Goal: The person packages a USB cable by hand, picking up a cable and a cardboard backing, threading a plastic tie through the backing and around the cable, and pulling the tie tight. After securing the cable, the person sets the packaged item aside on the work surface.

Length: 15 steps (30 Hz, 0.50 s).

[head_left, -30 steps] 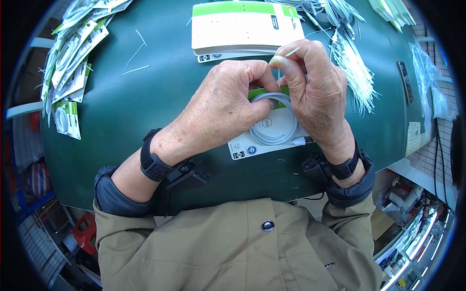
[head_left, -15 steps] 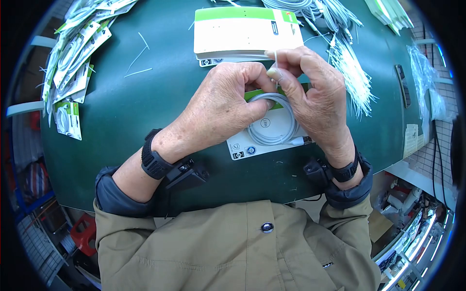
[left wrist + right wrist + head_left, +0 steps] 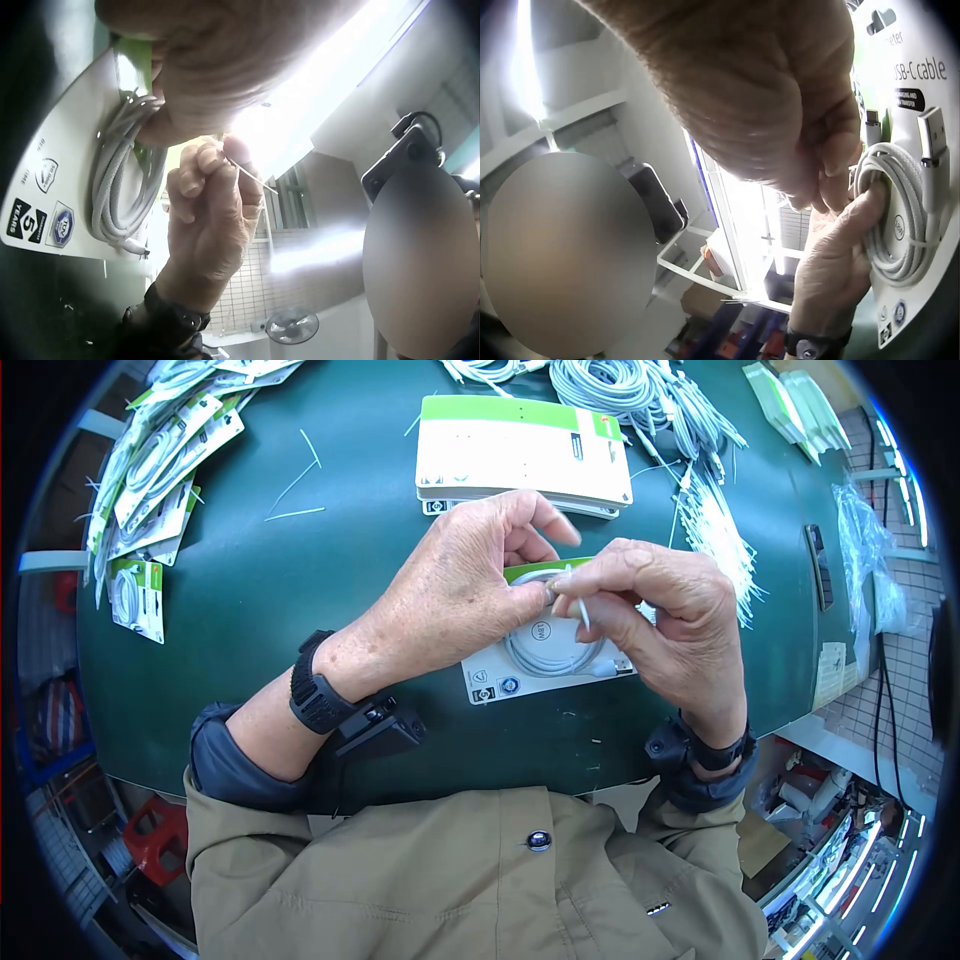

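A white-and-green USB-C cable card (image 3: 537, 687) lies in front of the body, bearing a coiled white braided cable (image 3: 560, 666). My left hand (image 3: 450, 580) holds the card at its upper edge. Its thumb presses on the coil, while the index finger is raised. Thumb and fingers of my right hand (image 3: 685, 615) pinch a thin white cable tie (image 3: 584, 612) over the upper right of the coil, close to the left thumb. The right wrist view shows the USB plug (image 3: 934, 135) on the coil's outer side; the tie is hidden there.
Behind the hands sits a stack of blank cards (image 3: 520, 455). Loose cable coils (image 3: 605, 385) and a bundle of white ties (image 3: 715, 535) are at back right. Carded cables (image 3: 165, 455) pile up at left, near stray ties (image 3: 295, 514). A phone (image 3: 820, 565) lies right.
My right hand has come down toward the body, from above the card's top edge to over the coil, keeping the tie. The left index finger has lifted. The head view has shifted slightly.
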Available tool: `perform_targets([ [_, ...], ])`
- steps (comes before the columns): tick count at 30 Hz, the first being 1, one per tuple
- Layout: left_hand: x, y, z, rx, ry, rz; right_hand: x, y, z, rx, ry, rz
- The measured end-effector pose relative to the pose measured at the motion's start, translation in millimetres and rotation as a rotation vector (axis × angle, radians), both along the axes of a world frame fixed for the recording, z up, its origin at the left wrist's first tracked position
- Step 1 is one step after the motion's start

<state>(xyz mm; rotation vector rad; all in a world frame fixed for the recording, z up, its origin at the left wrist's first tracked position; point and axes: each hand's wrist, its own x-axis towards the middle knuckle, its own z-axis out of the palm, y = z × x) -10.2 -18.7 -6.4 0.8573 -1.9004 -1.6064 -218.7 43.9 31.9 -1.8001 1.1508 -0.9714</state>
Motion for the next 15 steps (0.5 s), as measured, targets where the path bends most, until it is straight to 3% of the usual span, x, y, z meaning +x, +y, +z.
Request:
perform_targets([
  [6, 1.2, -1.7, -2.6, -0.057, 0.003, 0.001, -7.8, -1.4, 8.4, -0.057, 0.06, 0.114],
  [15, 4.1, -3.6, 6.8, -0.062, -0.015, 0.035, -1.2, 8.1, 5.1, -0.132, 0.031, -0.029],
])
